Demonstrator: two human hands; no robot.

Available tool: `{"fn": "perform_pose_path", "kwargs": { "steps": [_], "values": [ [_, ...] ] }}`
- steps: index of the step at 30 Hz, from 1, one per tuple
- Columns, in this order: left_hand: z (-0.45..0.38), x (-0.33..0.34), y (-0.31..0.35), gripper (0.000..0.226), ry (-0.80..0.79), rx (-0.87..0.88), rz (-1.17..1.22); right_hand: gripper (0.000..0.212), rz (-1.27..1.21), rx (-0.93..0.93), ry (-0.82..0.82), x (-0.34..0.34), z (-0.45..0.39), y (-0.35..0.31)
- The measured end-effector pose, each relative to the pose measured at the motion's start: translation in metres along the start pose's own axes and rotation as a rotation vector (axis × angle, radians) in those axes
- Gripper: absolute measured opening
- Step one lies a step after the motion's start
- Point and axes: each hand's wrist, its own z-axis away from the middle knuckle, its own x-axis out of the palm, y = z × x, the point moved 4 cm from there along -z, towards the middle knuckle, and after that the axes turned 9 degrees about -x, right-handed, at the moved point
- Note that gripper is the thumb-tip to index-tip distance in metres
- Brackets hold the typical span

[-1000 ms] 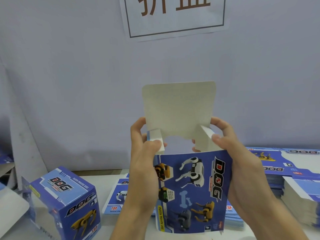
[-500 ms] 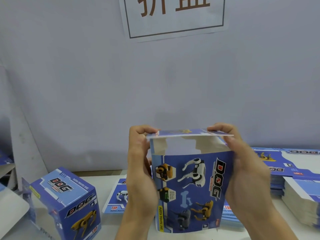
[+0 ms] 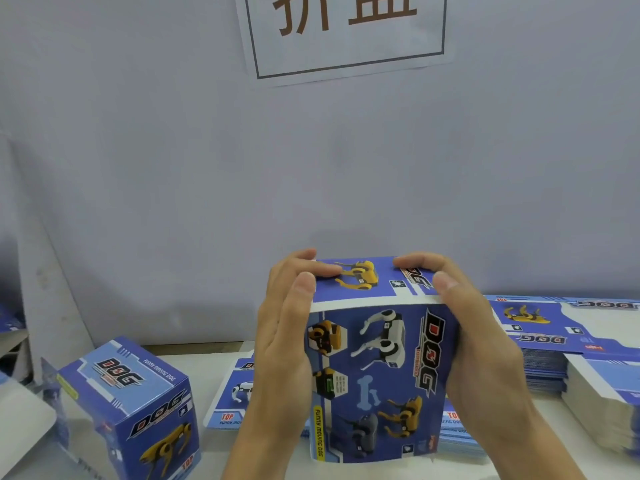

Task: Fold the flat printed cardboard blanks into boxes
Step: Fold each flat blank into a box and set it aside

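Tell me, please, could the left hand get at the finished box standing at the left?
Probably yes: the finished box stands unobstructed left of the left hand, but that hand must first release the box being folded.

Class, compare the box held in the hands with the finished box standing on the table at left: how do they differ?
The held box is gripped by both hands, left hand and right hand, pressing its top flap; the left box stands untouched on the table. The held box faces the camera; the left box shows a corner. Both are blue with DOG printing.

Two bare forearms, no sleeves visible
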Motion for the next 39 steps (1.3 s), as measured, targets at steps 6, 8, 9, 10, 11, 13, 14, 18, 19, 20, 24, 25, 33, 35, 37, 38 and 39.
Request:
{"fn": "perform_pose_path", "kwargs": {
  "steps": [6, 8, 9, 10, 11, 13, 14, 18, 19, 20, 24, 25, 33, 35, 37, 38, 39],
  "values": [
    [0.003, -0.001, 0.002, 0.032, -0.021, 0.039, -0.073, 0.029, 0.04, -0.014, -0.013, 0.004, 0.003, -0.004],
    [0.003, -0.001, 0.002, 0.032, -0.052, 0.04, -0.092, 0.029, 0.042, -0.029, -0.003, 0.001, 0.005, -0.002],
    [0.004, 0.0, 0.001, 0.033, -0.066, 0.026, -0.096, 0.029, 0.047, -0.039, 0.002, -0.001, 0.003, -0.001],
    [0.004, 0.0, 0.001, 0.036, -0.073, 0.013, -0.099, 0.031, 0.05, -0.05, 0.006, -0.002, 0.002, 0.0],
    [0.005, 0.001, 0.002, 0.037, -0.076, 0.009, -0.106, 0.034, 0.054, -0.062, 0.006, -0.002, 0.002, 0.0],
    [0.006, 0.0, 0.004, 0.036, -0.073, 0.035, -0.144, 0.037, 0.073, -0.099, 0.016, -0.002, 0.002, -0.002],
    [0.006, 0.0, 0.005, 0.034, -0.066, 0.066, -0.178, 0.038, 0.095, -0.129, 0.024, -0.002, 0.002, -0.002],
    [0.005, -0.002, 0.007, 0.035, 0.006, 0.169, -0.27, 0.042, 0.138, -0.189, 0.062, -0.003, 0.003, -0.004],
    [0.005, -0.001, 0.007, 0.035, 0.033, 0.183, -0.277, 0.043, 0.138, -0.186, 0.066, -0.004, 0.003, -0.003],
    [0.006, 0.0, 0.006, 0.035, 0.052, 0.185, -0.278, 0.045, 0.138, -0.181, 0.067, -0.004, 0.003, -0.003],
    [0.005, 0.001, 0.004, 0.036, 0.08, 0.174, -0.247, 0.05, 0.158, -0.168, 0.028, -0.006, 0.002, 0.0],
    [0.004, 0.002, 0.005, 0.041, 0.074, 0.162, -0.218, 0.056, 0.15, -0.149, -0.003, -0.006, 0.003, 0.0],
    [0.0, -0.002, -0.006, 0.099, -0.068, 0.04, -0.273, 0.071, 0.302, -0.265, 0.015, -0.012, 0.003, 0.0],
    [-0.002, -0.007, -0.011, 0.092, -0.107, -0.017, -0.362, 0.064, 0.318, -0.301, 0.141, -0.019, 0.002, -0.003],
    [-0.002, -0.01, -0.016, 0.082, -0.186, -0.093, -0.445, 0.058, 0.269, -0.245, 0.278, -0.028, -0.001, 0.0],
    [-0.001, -0.011, -0.019, 0.077, -0.224, -0.128, -0.471, 0.055, 0.23, -0.197, 0.325, -0.031, -0.001, 0.002],
    [-0.001, -0.011, -0.02, 0.073, -0.241, -0.152, -0.487, 0.058, 0.211, -0.168, 0.341, -0.032, -0.002, 0.002]
  ]
}}
